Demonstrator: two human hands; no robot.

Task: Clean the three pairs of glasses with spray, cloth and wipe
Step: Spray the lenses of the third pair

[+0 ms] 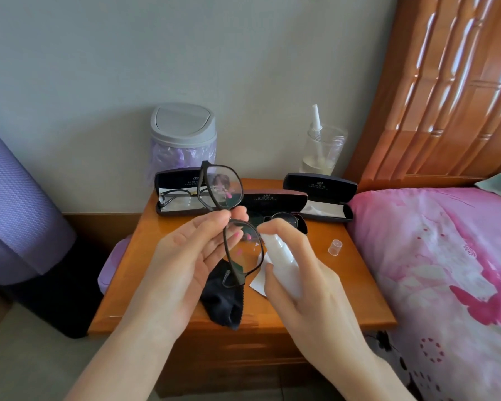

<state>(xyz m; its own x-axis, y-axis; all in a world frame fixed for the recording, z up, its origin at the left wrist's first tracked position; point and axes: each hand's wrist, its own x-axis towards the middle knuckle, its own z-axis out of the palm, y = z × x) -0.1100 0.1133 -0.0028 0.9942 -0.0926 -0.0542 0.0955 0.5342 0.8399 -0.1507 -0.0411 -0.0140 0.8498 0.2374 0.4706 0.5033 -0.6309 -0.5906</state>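
Bedding in pink [434, 256] lies to the right of the wooden worktop [350, 287], and a purple roll [15, 204] stands to its left. At the worktop's back edge sit a grey bin with a swing lid [182, 134] and a clear cup [324, 151]. Three open glasses cases rest on the worktop: the left case [180, 195] holds a thin-framed pair, the middle case [275, 201] holds another pair, the right case [321, 195] shows only a white cloth. Above the worktop's centre, the left hand [185, 256] has its grip pinched on the bridge of the black-framed glasses [229, 224], held upright. The right hand [298, 273] has its grip wrapped around a white spray bottle [281, 261], its nozzle beside the lower lens. A black cloth [223, 299] and a white wipe [258, 282] lie on the worktop beneath the hands. A small clear cap [335, 247] stands near the worktop's right edge.
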